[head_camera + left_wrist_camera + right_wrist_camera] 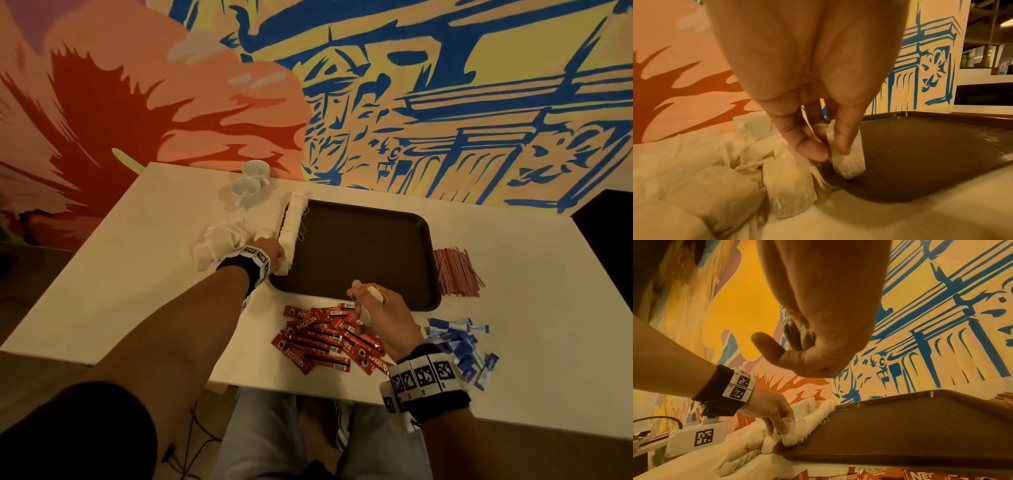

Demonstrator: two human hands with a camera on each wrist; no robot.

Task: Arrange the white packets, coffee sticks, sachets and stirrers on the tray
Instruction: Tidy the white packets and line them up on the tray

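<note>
Left hand [274, 251]: thumb and fingers pinch a white packet [846, 160] at tray's [370, 253] near-left corner, end of the packet row [293, 222] standing along left rim | Right hand [380, 315]: fingers curled around another packet [373, 294], above coffee sticks [325, 337] | loose packets [219, 243] left of tray | stirrers [455, 272] right | blue sachets [462, 346] near-right

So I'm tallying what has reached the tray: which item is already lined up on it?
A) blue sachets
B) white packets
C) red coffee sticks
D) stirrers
B: a row of white packets stands along the left edge of the tray, where the left hand pinches one; the coffee sticks, blue sachets and stirrers lie on the table.
</note>
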